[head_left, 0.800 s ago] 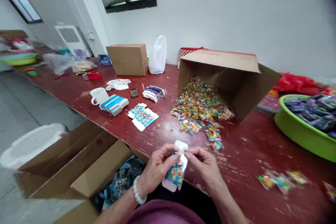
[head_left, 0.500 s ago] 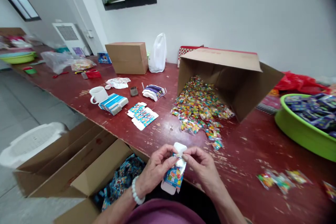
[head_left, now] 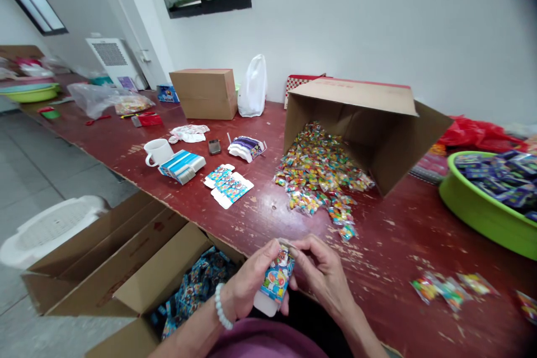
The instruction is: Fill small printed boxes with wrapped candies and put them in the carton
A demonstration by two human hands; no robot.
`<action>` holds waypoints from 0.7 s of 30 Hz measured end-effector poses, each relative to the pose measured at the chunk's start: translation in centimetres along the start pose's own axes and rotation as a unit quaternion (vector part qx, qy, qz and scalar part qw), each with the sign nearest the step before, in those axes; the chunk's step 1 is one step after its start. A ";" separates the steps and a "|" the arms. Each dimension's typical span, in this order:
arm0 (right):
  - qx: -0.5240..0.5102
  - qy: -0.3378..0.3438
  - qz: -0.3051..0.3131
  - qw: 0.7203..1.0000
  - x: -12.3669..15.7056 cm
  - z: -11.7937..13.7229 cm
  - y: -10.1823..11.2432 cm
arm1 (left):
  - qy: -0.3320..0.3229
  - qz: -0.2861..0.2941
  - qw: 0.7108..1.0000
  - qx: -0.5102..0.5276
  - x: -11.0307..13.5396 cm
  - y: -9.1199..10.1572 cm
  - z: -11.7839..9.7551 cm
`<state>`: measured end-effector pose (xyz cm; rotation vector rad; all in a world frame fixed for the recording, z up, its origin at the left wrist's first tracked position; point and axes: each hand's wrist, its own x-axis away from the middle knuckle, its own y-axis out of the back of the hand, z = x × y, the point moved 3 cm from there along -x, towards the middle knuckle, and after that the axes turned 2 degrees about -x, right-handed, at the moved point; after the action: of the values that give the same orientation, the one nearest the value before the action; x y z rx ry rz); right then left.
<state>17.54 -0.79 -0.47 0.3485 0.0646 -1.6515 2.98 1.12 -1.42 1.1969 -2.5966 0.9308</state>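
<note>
Folded down since the earlier frames: white top flap of the small printed carton [head_left: 277, 278], no longer sticking up between the fingertips; both hands a touch closer to the body. Head view: carton held upright just off the near edge of the bench [head_left: 390, 229], over the lap, resting on nothing. Left hand [head_left: 245, 288] wrapped round the carton body from the left, thumb across the printed face, closed on it. Right hand [head_left: 323, 274] closed on the top end, fingertips pressing the flap shut. White bottom flap [head_left: 263, 305] showing below the left palm, apparently untucked. Probably light, thin glossy card, easy to dent: best gripped along the folded side edges, not across the flat faces. Mid-bench: tipped cardboard box [head_left: 377, 117] spilling sweet packets [head_left: 319, 170]; flat carton blanks [head_left: 229, 185] to their left; green basin [head_left: 478, 210] toward the right edge. Open box [head_left: 159, 274] below the near edge, left.
</note>
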 end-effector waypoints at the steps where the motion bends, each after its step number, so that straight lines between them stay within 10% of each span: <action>1: 0.015 0.017 0.021 1.000 0.0 0.2 0.0 | 0.002 -0.011 1.000 -0.002 -0.1 0.1 0.1; 16: -0.113 -0.131 -0.003 0.985 -0.5 -0.7 -0.1 | -0.050 -0.033 0.988 -0.142 -0.6 -0.2 0.0; 21: -0.063 -0.041 0.041 0.996 -0.2 0.8 0.1 | -0.064 -0.020 0.985 -0.158 -0.3 0.0 -0.3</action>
<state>17.50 -0.76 0.32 0.1847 0.0919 -1.5693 3.12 1.50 -1.33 1.2486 -2.6738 0.4238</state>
